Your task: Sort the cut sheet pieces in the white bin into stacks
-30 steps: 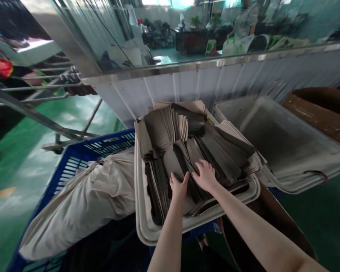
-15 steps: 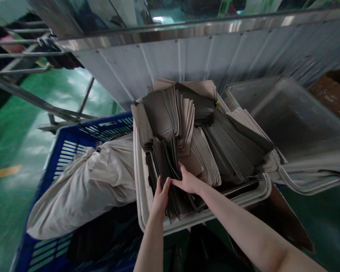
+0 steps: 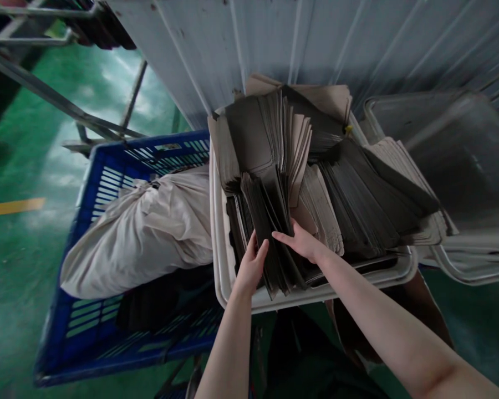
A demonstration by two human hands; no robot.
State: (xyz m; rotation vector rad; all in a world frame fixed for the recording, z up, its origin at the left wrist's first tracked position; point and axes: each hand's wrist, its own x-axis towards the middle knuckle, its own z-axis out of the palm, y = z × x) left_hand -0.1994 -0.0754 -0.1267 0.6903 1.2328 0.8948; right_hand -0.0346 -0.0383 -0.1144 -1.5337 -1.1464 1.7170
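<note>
A white plastic bin [image 3: 220, 260] holds several bundles of thin, flat, round-cornered sheets, some dark grey, some beige; I cannot make out their material. At the bin's near left, my left hand [image 3: 251, 266] is closed on the left side of a bundle of dark sheets [image 3: 258, 208] standing on edge. My right hand [image 3: 305, 243] grips the same bundle from the right, its thumb on top and its fingers hidden behind the sheets. Beside my right hand is a beige bundle [image 3: 322, 208]. A larger dark bundle [image 3: 366, 194] leans farther right.
To the left, a blue slotted crate [image 3: 87, 183] holds a tied off-white cloth sack [image 3: 149, 238]. An open grey tub [image 3: 453, 160] stands on the right. Behind the bin rises a ribbed metal wall [image 3: 266, 44]. A metal rack [image 3: 58, 94] stands at the back left.
My view has tilted down, so the bin and crate sit higher and farther right. My thumbs have moved slightly apart; both hands stay on the dark bundle.
</note>
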